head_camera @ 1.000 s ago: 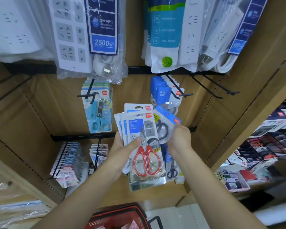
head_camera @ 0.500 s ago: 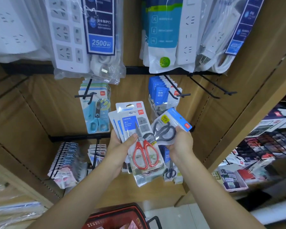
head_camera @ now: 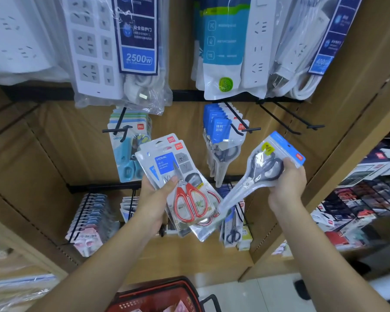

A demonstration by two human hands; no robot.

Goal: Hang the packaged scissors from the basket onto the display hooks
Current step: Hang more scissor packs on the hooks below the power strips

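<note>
Before the middle of the wooden display panel (head_camera: 54,154), my left hand (head_camera: 154,199) grips a fanned stack of red-handled scissors packs (head_camera: 189,199), with the thumb pressed across the front card. Nearer the panel's right edge, my right hand (head_camera: 287,185) clutches a single pack of dark-handled scissors (head_camera: 257,174) at its handle end. Its blue header tilts up to the right, and its tip reaches the red stack's lower corner; I cannot tell whether they touch. Between my hands, farther back, a hook (head_camera: 245,129) carries matching blue-card packs (head_camera: 221,140). Two black hooks (head_camera: 313,126) jut out near the right edge. Below my forearms sits the red basket (head_camera: 131,306).
</note>
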